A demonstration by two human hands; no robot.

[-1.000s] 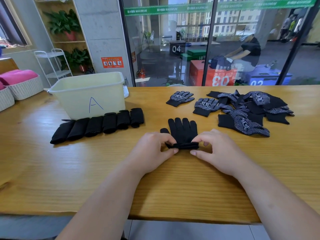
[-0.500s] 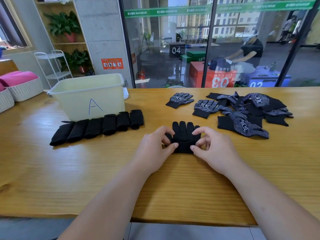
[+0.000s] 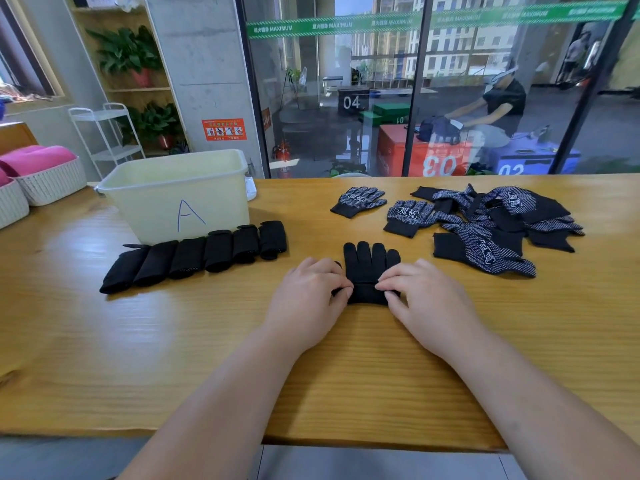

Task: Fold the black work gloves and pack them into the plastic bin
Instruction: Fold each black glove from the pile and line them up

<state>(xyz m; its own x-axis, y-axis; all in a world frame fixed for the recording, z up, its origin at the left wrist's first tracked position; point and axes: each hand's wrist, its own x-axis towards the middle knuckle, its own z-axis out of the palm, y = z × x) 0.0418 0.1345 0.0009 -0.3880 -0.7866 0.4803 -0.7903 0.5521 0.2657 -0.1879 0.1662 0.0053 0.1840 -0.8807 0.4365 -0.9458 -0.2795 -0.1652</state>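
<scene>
I've got my left hand [image 3: 308, 296] and right hand [image 3: 426, 299] pinching the near cuff of the glove [image 3: 370, 263] just ahead of me, long axis running 6 to 12 o'clock, fingers away, bin [image 3: 173, 199] at 10 o'clock, nearer my left.

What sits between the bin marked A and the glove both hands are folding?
Head view: the right end of a row of folded gloves lies before the bin; from there to the glove, bare table.
</scene>
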